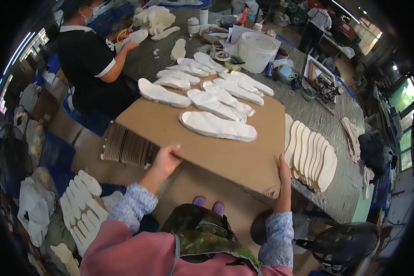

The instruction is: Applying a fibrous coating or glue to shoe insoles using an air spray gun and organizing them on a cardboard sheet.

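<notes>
Between my hands is a flat brown cardboard sheet (pixel 207 158), its far part over the grey worktable (pixel 354 110). Several white insoles (pixel 218 125) lie on it in loose rows, some overlapping. My left hand (pixel 166 161) grips the sheet's near left edge, thumb on top and the other fingers hidden beneath. At the right edge, near the corner, my right hand (pixel 284 177) is closed on the cardboard with its thumb up along the side. Just right of that hand, a fanned row of cream insoles (pixel 315 154) rests on the table.
A co-worker in black (pixel 89 60) handles an insole at the far left, beside a heap of insoles (pixel 154 19). Beyond the sheet stands a white bucket (pixel 256 51). Low on the left is another insole-covered board (pixel 83 207). A black fan (pixel 342 244) stands at lower right.
</notes>
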